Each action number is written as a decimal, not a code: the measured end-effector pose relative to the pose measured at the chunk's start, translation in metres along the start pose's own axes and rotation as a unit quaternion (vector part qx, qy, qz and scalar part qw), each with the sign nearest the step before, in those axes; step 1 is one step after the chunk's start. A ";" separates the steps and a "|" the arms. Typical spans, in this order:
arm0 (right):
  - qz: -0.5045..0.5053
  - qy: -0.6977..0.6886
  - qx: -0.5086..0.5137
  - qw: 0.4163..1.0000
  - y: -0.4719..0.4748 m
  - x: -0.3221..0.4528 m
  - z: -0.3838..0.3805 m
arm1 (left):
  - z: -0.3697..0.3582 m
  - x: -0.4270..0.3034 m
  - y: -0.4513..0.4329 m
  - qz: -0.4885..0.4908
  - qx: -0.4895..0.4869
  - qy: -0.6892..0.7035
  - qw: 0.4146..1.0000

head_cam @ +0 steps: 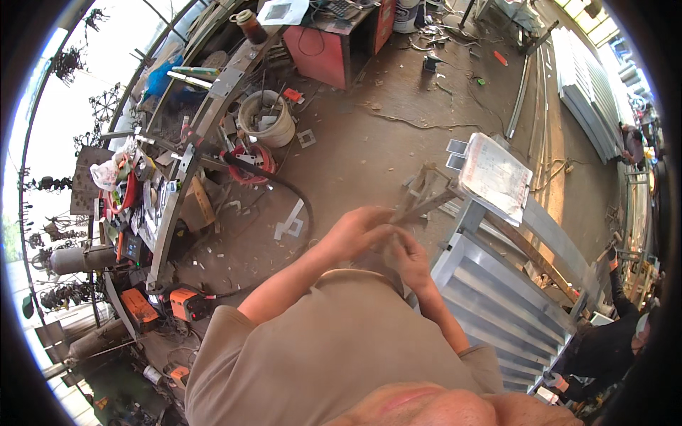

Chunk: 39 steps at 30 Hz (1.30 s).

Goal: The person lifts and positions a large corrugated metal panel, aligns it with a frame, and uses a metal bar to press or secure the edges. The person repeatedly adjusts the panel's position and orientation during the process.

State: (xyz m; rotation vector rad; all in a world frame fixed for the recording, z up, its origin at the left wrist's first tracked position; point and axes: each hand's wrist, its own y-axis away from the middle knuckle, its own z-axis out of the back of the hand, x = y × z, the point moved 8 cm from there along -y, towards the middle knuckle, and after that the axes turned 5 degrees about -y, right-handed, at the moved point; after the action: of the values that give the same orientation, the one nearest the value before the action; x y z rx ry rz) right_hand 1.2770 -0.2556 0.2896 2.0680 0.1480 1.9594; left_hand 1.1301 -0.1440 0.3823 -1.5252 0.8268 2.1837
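Note:
My left hand [360,232] and my right hand [412,262] are close together in front of my chest, fingertips nearly meeting. Motion blurs the fingers. Whether something small or thin lies between them cannot be made out. To the right of my right hand stands a metal frame with a ribbed sheet-metal panel [495,314]. A worn pad of papers with handwriting [495,175] rests on the frame's far corner. Two small square metal plates [456,154] sit beside the pad.
A cluttered metal bench [184,178] runs along the left. Near it are a white bucket [268,120], a red coiled hose [253,165], a thick black cable [277,183] and orange machines [187,304]. Steel offcuts [292,222] litter the floor. A gloved co-worker [602,341] is at right.

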 end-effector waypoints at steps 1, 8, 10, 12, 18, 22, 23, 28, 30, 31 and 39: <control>0.000 0.023 0.016 1.000 -0.005 0.004 -0.030 | 0.017 0.007 0.015 -0.012 -0.018 -0.022 1.000; -0.049 0.156 0.124 0.979 -0.025 0.015 -0.168 | 0.140 0.117 0.101 0.111 -0.038 -0.011 0.993; -0.039 0.208 0.131 0.969 -0.034 0.013 -0.185 | 0.175 0.160 0.129 0.178 -0.107 0.100 0.973; -0.057 0.192 0.135 0.970 -0.052 -0.004 -0.195 | 0.221 0.208 0.164 0.188 -0.264 0.210 0.922; -0.074 0.225 0.211 0.948 -0.142 -0.073 -0.244 | 0.307 0.360 0.302 0.145 -0.618 0.461 0.620; -0.107 0.267 0.219 0.932 -0.178 -0.077 -0.293 | 0.370 0.426 0.368 0.118 -0.690 0.514 0.496; -0.108 0.275 0.223 0.929 -0.183 -0.077 -0.310 | 0.396 0.443 0.380 0.109 -0.703 0.512 0.482; -0.142 0.343 0.192 0.909 -0.212 -0.108 -0.377 | 0.552 0.552 0.413 0.104 -0.746 0.495 0.433; -0.161 0.353 0.171 0.906 -0.220 -0.127 -0.400 | 0.623 0.594 0.424 0.112 -0.761 0.468 0.435; -0.173 0.348 0.156 0.908 -0.220 -0.135 -0.411 | 0.660 0.609 0.432 0.111 -0.768 0.454 0.438; -0.299 0.278 0.067 0.910 -0.224 -0.128 -0.457 | 0.889 0.635 0.494 0.130 -0.776 0.446 0.427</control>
State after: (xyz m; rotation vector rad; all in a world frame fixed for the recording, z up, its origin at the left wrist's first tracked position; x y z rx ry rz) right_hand 0.8425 -0.0143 0.1210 1.2332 0.9332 2.0781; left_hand -0.0333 0.0166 0.1418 -3.5762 -1.7311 1.8016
